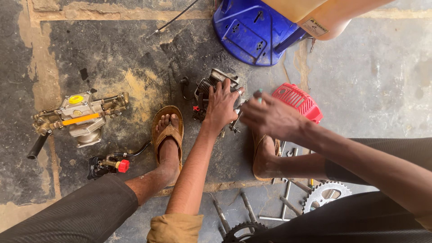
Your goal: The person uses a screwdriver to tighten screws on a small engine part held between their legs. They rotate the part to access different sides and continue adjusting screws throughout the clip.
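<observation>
A small grey engine (208,84) with cooling fins stands on the stained concrete floor between my sandalled feet. My left hand (221,104) lies over the engine's top and right side, gripping it. My right hand (269,116) is closed round a thin tool with a pale green handle end (258,93), its metal tip angled toward the engine's right side. A red slotted plastic engine cover (298,101) rests just behind my right hand.
A brass and grey pump assembly (78,117) with a yellow cap lies at left, a small part with a red cap (110,165) below it. A blue sprayer base (252,29) stands at the top. Sprockets (325,194) and metal rods (288,200) lie near my legs.
</observation>
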### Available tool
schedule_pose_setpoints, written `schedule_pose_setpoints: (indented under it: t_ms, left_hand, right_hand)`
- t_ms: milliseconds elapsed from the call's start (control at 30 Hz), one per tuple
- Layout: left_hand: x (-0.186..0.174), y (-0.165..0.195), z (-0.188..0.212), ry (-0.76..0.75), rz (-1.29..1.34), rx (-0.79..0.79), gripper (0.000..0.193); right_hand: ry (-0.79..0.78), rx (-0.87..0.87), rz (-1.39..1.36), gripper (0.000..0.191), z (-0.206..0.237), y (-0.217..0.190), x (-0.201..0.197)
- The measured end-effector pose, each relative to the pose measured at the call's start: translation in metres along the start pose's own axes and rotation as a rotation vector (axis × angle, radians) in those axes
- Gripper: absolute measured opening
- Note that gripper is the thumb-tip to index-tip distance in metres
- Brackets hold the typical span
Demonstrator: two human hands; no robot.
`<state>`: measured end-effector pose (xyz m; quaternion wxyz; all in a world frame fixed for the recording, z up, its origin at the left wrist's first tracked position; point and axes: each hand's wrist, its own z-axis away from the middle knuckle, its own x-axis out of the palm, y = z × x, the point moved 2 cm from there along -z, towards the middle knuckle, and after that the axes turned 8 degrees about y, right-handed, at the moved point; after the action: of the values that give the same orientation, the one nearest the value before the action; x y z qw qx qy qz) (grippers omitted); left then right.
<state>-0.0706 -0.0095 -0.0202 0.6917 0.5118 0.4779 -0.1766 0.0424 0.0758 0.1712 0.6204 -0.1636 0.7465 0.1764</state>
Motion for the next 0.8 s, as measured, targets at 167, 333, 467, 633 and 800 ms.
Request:
schedule_pose_setpoints:
  t_ms: [167, 333, 467, 633, 800]
  left_hand:
    - [-0.003, 0.003, 0.003, 0.094, -0.059, 0.078, 0.081]
    - [-0.001, 0.001, -0.002, 0.020, -0.015, 0.040, 0.086]
    - [0.002, -0.001, 0.000, 0.106, -0.011, 0.074, 0.080]
    - [0.003, -0.002, 0.000, 0.083, 0.010, 0.056, 0.082]
    - [-0.006, 0.006, 0.007, 0.094, 0.012, 0.064, 0.082]
  right_hand:
    - [-0.028, 0.130, -0.022, 0.038, 0.006, -0.003, -0.002]
    - [0.137, 0.770, -0.355, 0.038, 0.003, -0.006, -0.011]
    - [0.014, 1.401, -0.539, 0.065, 0.012, -0.003, -0.002]
    - [-0.010, 0.940, -0.527, 0.040, 0.007, 0.003, -0.002]
    - [-0.120, -0.023, 0.031, 0.049, -0.001, 0.008, -0.006]
